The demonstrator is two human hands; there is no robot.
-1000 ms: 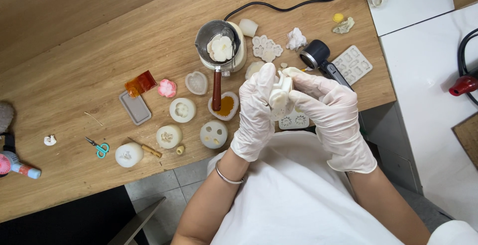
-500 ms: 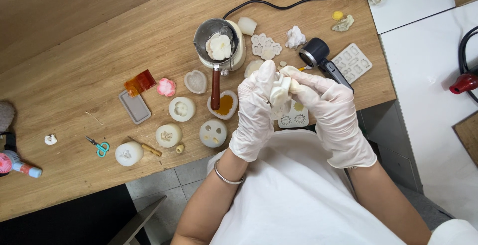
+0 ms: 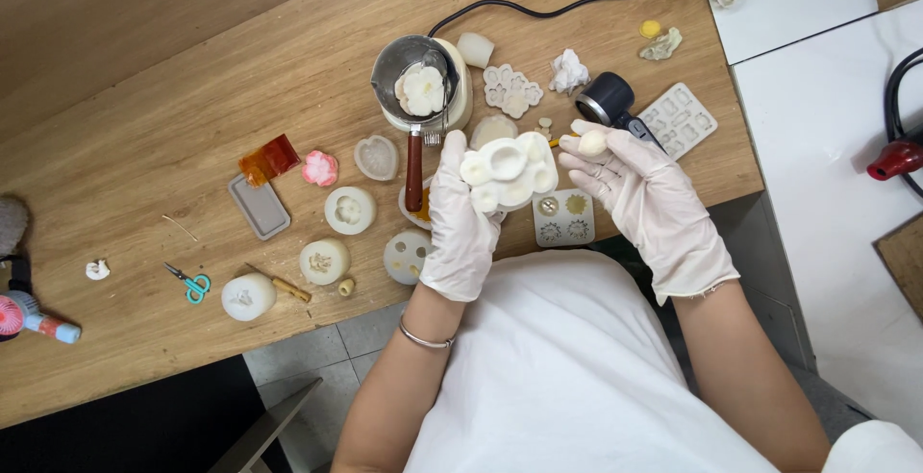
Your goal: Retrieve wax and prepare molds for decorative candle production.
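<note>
Your hands moved apart | left hand gripped white mold | right hand pinched wax piece | hold gently

Single head-worn view, looking steeply down from above the person's torso, close over the near edge of the wooden counter.

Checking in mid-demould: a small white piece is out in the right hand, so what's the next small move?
Probably set the small white piece, pinched in the right hand, down on bare wooden table: the left hand alone holds the white mould, so the right needs freeing.
</note>
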